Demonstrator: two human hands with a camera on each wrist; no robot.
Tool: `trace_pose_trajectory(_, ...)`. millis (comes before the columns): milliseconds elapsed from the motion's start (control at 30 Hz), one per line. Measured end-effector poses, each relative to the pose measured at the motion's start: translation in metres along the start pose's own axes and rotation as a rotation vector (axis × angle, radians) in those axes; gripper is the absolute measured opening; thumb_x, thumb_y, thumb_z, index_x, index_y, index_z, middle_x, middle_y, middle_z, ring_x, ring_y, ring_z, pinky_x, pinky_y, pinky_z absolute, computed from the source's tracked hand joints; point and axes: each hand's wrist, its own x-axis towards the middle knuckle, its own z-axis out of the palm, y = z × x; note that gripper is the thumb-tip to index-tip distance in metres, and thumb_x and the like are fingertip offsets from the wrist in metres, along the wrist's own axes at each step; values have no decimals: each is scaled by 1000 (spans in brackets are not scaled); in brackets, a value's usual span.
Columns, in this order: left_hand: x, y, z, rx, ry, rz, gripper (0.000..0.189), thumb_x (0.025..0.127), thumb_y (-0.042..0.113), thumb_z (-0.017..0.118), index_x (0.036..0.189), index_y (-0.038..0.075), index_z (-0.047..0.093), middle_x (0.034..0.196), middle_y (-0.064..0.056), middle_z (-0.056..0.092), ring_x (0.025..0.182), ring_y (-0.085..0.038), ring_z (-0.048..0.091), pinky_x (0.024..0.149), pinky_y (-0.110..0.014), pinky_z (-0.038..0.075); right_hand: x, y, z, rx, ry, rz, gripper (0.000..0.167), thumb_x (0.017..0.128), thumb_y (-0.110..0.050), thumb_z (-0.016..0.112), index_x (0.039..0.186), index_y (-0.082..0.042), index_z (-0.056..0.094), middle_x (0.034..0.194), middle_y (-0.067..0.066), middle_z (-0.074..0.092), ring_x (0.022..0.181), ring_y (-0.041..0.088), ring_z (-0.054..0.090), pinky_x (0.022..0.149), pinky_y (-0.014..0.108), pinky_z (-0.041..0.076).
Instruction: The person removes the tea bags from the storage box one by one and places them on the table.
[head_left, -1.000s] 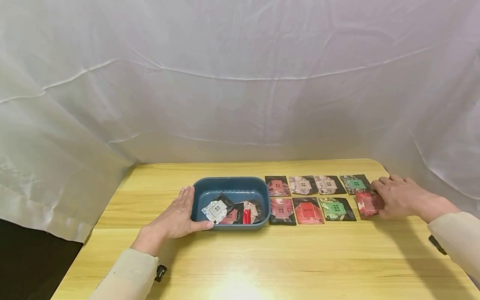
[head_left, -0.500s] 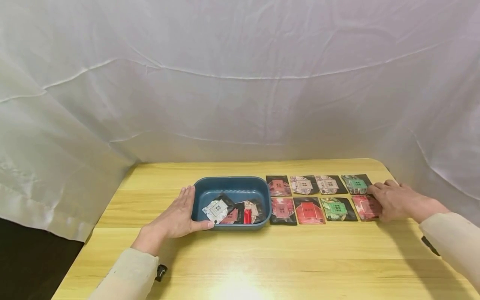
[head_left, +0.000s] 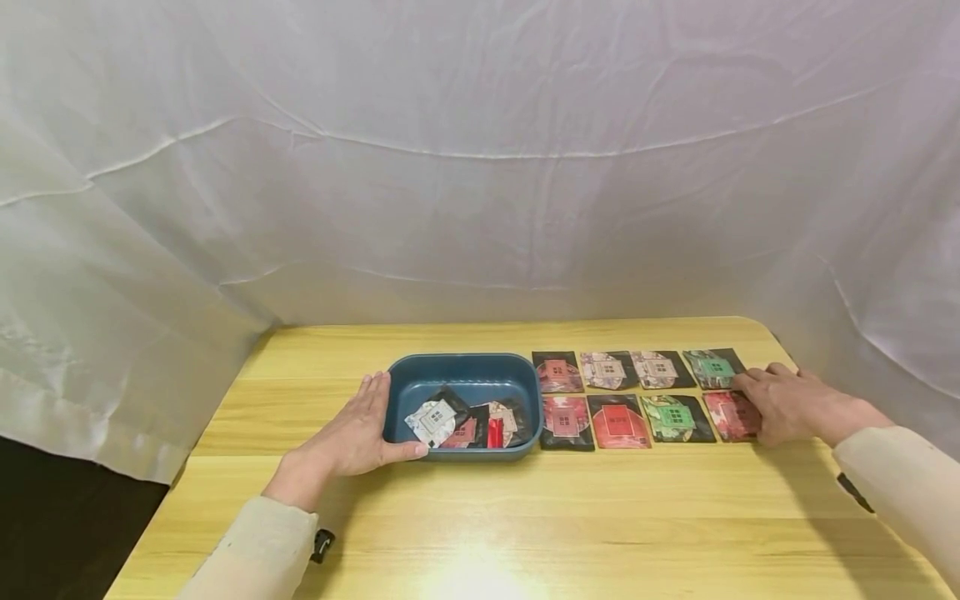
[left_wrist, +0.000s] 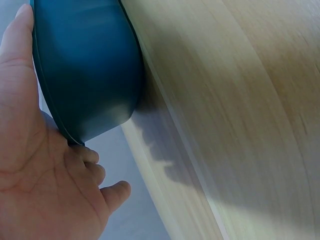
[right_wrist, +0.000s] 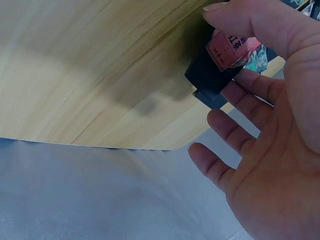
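A blue rectangular bin (head_left: pixel 462 455) stands on the table with several printed sachets (head_left: pixel 433 423) lying loose inside. My left hand (head_left: pixel 341 433) rests against its left end, the thumb along the front rim and the fingers along the side. In the left wrist view the bin's outer wall (left_wrist: pixel 90 65) shows beside the palm. At the far right, my right hand (head_left: pixel 791 404) holds a red and black sachet (head_left: pixel 729 415) flat on the table by its edges. The right wrist view has this sachet's pink label (right_wrist: pixel 229 50) between thumb and fingers.
Two rows of flat sachets run right of the bin: a green one (head_left: pixel 711 368) behind the held sachet, a green-labelled one (head_left: pixel 677 418) beside it, a red one (head_left: pixel 618 422) further left. The wooden table (head_left: pixel 570 525) ends at a grey-white cloth (head_left: pixel 480 208).
My right hand has brought the red and black sachet down flat and slid it slightly left, into line with the front row. My left hand and the bin stay in place.
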Motion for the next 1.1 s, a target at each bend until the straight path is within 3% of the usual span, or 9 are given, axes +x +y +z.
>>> trace_pose_trajectory(267, -1, -2, 1, 8, -2, 2, 139, 83, 84, 64, 165, -9, 3, 175, -28, 1, 162, -47, 3, 131, -60, 17, 0, -2, -1, -5, -2, 2, 90, 56, -29, 92, 135, 3, 61, 132, 29, 63, 114, 52, 58, 88, 78, 48)
trace_pose_trajectory(567, -1, -1, 0, 16, -5, 6, 138, 84, 84, 64, 166, -8, 2, 175, -28, 0, 163, -45, 2, 132, -57, 15, 11, -25, -14, 48, 65, -17, 74, 80, -33, 82, 140, 5, 61, 142, 34, 58, 128, 59, 52, 96, 80, 44)
trace_pose_trajectory(867, 3, 0, 1, 11, -1, 0, 139, 83, 83, 66, 166, -8, 2, 175, -27, 0, 163, -44, 1, 132, -57, 15, 39, -83, -29, 44, 258, -98, 57, 94, -32, 77, 137, 4, 65, 132, 25, 68, 122, 49, 61, 96, 73, 49)
trace_pose_trajectory(1100, 0, 1, 0, 10, -6, -12, 138, 84, 82, 67, 166, -7, 2, 175, -26, -1, 163, -42, -2, 132, -55, 14, 68, -152, -49, 138, 363, -171, 50, 99, -33, 72, 135, 1, 66, 132, 22, 69, 125, 45, 62, 107, 67, 48)
